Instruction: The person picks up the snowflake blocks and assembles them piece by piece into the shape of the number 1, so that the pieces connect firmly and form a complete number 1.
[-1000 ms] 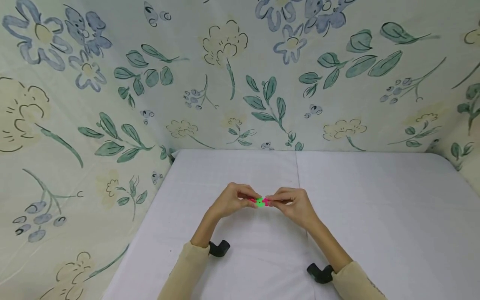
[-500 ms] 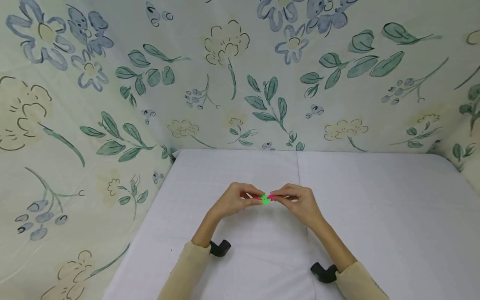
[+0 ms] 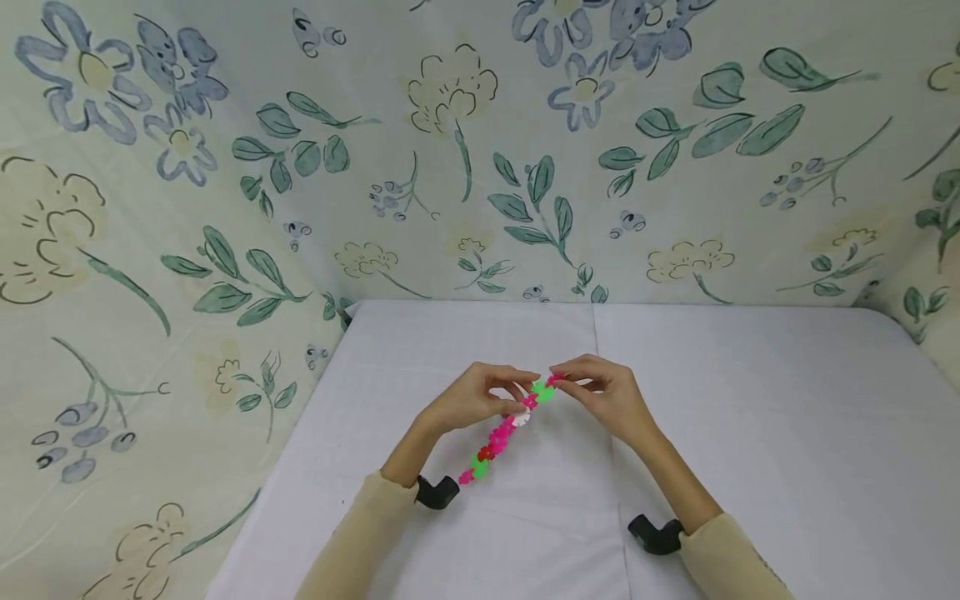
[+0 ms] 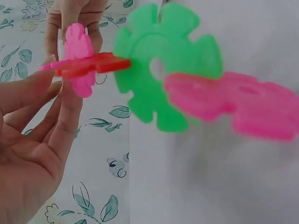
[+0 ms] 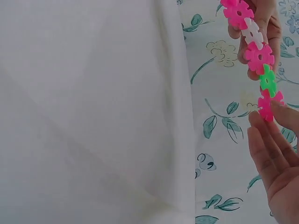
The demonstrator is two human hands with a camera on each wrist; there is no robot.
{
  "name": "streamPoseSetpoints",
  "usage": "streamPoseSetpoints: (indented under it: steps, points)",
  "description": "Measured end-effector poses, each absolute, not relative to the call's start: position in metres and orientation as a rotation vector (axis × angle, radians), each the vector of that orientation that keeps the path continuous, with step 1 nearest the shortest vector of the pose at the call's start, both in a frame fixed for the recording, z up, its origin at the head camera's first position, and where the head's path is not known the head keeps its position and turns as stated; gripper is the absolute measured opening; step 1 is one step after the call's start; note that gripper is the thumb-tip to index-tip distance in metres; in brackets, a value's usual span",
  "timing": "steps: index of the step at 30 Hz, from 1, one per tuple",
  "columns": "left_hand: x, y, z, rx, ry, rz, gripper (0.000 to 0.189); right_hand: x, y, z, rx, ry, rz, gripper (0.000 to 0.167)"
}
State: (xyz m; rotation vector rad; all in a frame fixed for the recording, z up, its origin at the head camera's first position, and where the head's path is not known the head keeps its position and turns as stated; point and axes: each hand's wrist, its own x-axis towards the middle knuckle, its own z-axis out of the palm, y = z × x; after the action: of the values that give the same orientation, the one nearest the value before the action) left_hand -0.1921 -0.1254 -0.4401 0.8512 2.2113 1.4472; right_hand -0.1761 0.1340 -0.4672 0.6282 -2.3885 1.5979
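Note:
A chain of interlocking flower discs [image 3: 501,435] slants between my hands in the head view, with pink, green, red and white pieces. My left hand [image 3: 472,396] holds it near its upper part, thumb by the white disc [image 5: 252,32]. The pink end disc [image 5: 265,105] is pinched between the thumb and fingers of my right hand [image 3: 607,396], beside a green disc [image 5: 268,80]. Close to the left wrist camera, the chain's lower end shows a red disc [image 4: 93,64], a large-looking green disc [image 4: 201,56] and a pink disc [image 4: 261,107].
A white cloth covers the table [image 3: 750,400]. Behind it and at the left hangs a floral curtain [image 3: 450,225]. Black elbow-shaped pieces sit at the left cuff [image 3: 437,493] and the right cuff [image 3: 655,535].
The chain has swung into view below the left hand, pointing down and left. My right hand has moved slightly up and right, and the left hand slightly right. Both keep hold of the chain.

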Motion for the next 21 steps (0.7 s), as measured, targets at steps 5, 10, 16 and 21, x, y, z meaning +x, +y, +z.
streamPoseSetpoints:
  steps: [5, 10, 16, 21]
  points:
    - [-0.191, -0.12, -0.444, 0.778, 2.234, 1.516, 0.045, -0.172, 0.134, -0.47, 0.543, -2.492, 1.548, 0.043]
    - [-0.19, -0.115, -0.448, 0.713, 2.219, 1.614, 0.044, -0.164, 0.129, -0.476, 0.518, -2.55, 1.657, 0.06]
    - [-0.189, -0.106, -0.456, 0.65, 2.249, 1.688, 0.046, -0.153, 0.119, -0.479, 0.563, -2.481, 1.868, 0.072]
    - [-0.187, -0.101, -0.459, 0.611, 2.25, 1.744, 0.046, -0.151, 0.116, -0.481, 0.583, -2.449, 1.97, 0.071]
